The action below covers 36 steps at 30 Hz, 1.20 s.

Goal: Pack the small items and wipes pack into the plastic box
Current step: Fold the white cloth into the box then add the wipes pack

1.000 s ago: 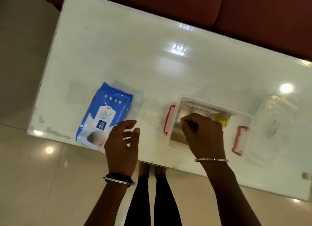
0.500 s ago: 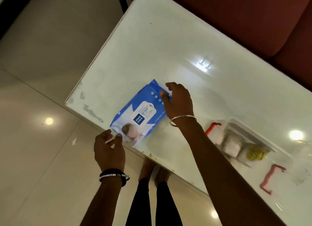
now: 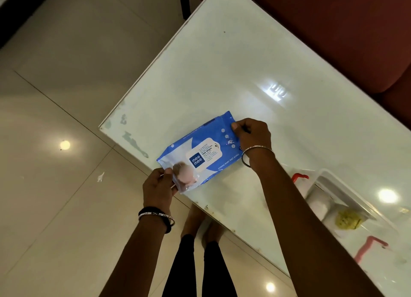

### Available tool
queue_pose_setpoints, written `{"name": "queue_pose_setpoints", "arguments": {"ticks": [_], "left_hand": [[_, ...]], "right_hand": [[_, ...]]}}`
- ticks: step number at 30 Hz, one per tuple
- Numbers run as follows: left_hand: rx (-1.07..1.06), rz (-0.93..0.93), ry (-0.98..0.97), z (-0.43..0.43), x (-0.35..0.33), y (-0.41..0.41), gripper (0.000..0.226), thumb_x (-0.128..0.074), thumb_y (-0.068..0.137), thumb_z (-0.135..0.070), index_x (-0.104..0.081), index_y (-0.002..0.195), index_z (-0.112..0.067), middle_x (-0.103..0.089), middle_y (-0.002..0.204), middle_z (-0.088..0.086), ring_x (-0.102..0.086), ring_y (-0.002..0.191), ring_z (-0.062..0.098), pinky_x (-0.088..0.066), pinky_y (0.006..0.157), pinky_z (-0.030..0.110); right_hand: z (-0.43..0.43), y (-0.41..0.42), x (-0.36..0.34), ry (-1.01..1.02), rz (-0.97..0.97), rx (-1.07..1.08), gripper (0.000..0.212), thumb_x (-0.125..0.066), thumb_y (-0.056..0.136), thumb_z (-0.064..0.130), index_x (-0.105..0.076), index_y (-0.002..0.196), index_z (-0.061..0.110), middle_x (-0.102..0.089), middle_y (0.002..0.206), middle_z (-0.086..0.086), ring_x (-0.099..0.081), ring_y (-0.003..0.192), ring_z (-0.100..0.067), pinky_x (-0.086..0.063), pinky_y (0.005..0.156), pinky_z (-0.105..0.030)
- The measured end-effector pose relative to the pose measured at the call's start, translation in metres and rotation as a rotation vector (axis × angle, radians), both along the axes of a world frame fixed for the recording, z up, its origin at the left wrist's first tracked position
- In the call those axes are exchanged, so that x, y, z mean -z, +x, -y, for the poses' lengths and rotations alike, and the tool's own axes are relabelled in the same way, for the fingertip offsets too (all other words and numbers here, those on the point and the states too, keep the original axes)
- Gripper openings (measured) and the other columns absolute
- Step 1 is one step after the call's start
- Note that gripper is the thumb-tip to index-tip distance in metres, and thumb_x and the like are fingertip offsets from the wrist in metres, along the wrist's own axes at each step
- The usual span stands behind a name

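A blue and white wipes pack (image 3: 201,153) lies near the front left corner of the white table (image 3: 222,74). My left hand (image 3: 159,186) pinches the pack's near end at the table edge. My right hand (image 3: 252,134) grips its far end. The clear plastic box (image 3: 338,185) with red handles stands at the lower right, partly behind my right forearm. Inside it are a white item (image 3: 318,205) and a yellow item (image 3: 348,219).
A dark red sofa (image 3: 333,30) runs along the table's far side. Pale floor tiles (image 3: 55,119) lie to the left and below. My legs and feet (image 3: 198,241) stand against the table's front edge.
My right hand left the box and crossed to the pack's far end. My left hand closed on the pack's near end. The view swung left.
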<state>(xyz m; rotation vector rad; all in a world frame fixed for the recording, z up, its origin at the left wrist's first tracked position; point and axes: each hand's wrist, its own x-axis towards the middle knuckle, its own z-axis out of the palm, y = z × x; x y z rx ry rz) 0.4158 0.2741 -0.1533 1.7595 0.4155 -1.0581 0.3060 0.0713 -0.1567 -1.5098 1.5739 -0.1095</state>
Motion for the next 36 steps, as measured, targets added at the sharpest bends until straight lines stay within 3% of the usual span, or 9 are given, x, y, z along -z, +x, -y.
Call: {"name": "queue_pose_setpoints", "arguments": {"ticks": [4, 9, 13, 16, 19, 22, 25, 30, 36], "left_hand": [[0.024, 0.117, 0.003, 0.005, -0.007, 0.000, 0.020, -0.050, 0.097, -0.012, -0.059, 0.079, -0.010, -0.063, 0.108, 0.022, -0.060, 0.107, 0.044, -0.054, 0.084, 0.057], [0.096, 0.279, -0.041, 0.023, -0.020, 0.001, 0.028, -0.051, 0.097, -0.015, -0.059, 0.070, -0.017, -0.063, 0.081, 0.007, -0.058, 0.083, 0.025, -0.055, 0.065, 0.041], [0.275, 0.492, -0.034, 0.043, -0.034, -0.011, 0.026, -0.050, 0.096, -0.026, -0.057, 0.077, -0.009, -0.060, 0.079, 0.020, -0.057, 0.074, 0.039, -0.052, 0.071, 0.064], [0.393, 0.577, -0.069, 0.059, -0.047, -0.028, 0.031, -0.047, 0.097, -0.030, -0.058, 0.083, -0.005, -0.064, 0.079, 0.014, -0.058, 0.072, 0.036, -0.053, 0.065, 0.057], [0.472, 0.491, -0.156, 0.072, -0.058, -0.043, 0.027, -0.047, 0.100, -0.024, -0.060, 0.088, -0.004, -0.067, 0.085, 0.023, -0.062, 0.074, 0.044, -0.056, 0.059, 0.052], [0.550, 0.385, -0.259, 0.080, -0.071, -0.056, 0.025, -0.050, 0.098, -0.019, -0.062, 0.091, 0.002, -0.069, 0.084, 0.022, -0.067, 0.066, 0.034, -0.057, 0.047, 0.036], [0.679, 0.347, -0.322, 0.084, -0.080, -0.072, 0.024, -0.054, 0.097, -0.020, -0.065, 0.092, 0.001, -0.070, 0.084, 0.021, -0.070, 0.068, 0.037, -0.059, 0.052, 0.043], [0.958, 0.463, -0.345, 0.093, -0.091, -0.116, 0.018, -0.057, 0.094, -0.024, -0.068, 0.086, -0.012, -0.072, 0.070, -0.007, -0.066, 0.062, 0.000, -0.049, 0.054, 0.015], [1.147, 0.682, -0.204, 0.103, -0.091, -0.169, 0.015, -0.058, 0.093, -0.019, -0.066, 0.081, -0.014, -0.067, 0.065, -0.007, -0.065, 0.062, 0.011, -0.043, 0.056, 0.020]], "right_hand": [[-0.016, -0.015, -0.014, -0.058, 0.019, 0.074, 0.021, -0.059, 0.095, 0.021, -0.066, 0.090, 0.002, -0.070, 0.087, -0.011, -0.059, 0.075, -0.021, -0.046, 0.072, -0.027], [-0.041, -0.048, -0.038, -0.119, 0.109, 0.304, 0.019, -0.058, 0.095, 0.019, -0.064, 0.083, 0.006, -0.068, 0.074, -0.004, -0.061, 0.067, -0.016, -0.048, 0.063, -0.026], [-0.055, -0.075, -0.056, -0.181, 0.227, 0.516, 0.016, -0.059, 0.094, 0.014, -0.063, 0.081, 0.004, -0.064, 0.066, -0.008, -0.055, 0.053, -0.006, -0.043, 0.044, -0.012], [-0.062, -0.100, -0.068, -0.209, 0.291, 0.658, 0.016, -0.060, 0.094, 0.013, -0.064, 0.079, 0.007, -0.063, 0.061, 0.000, -0.055, 0.055, -0.008, -0.043, 0.043, -0.012], [-0.069, -0.125, -0.077, -0.195, 0.344, 0.754, 0.020, -0.060, 0.095, 0.016, -0.065, 0.076, 0.017, -0.066, 0.060, 0.009, -0.058, 0.058, -0.005, -0.047, 0.052, -0.016], [-0.076, -0.154, -0.090, -0.187, 0.392, 0.803, 0.020, -0.059, 0.096, 0.019, -0.068, 0.078, 0.022, -0.071, 0.066, 0.013, -0.062, 0.062, -0.002, -0.050, 0.056, -0.014], [-0.085, -0.185, -0.099, -0.203, 0.395, 0.858, 0.019, -0.059, 0.095, 0.020, -0.070, 0.080, 0.022, -0.072, 0.071, 0.011, -0.064, 0.068, -0.008, -0.051, 0.061, -0.018], [-0.099, -0.238, -0.106, -0.195, 0.325, 1.022, 0.017, -0.059, 0.095, 0.021, -0.069, 0.081, 0.020, -0.072, 0.069, 0.009, -0.064, 0.078, -0.023, -0.049, 0.078, -0.039], [-0.112, -0.281, -0.092, -0.153, 0.143, 1.128, 0.016, -0.058, 0.096, 0.020, -0.068, 0.086, 0.014, -0.072, 0.075, 0.003, -0.062, 0.074, -0.018, -0.049, 0.066, -0.031]]}}
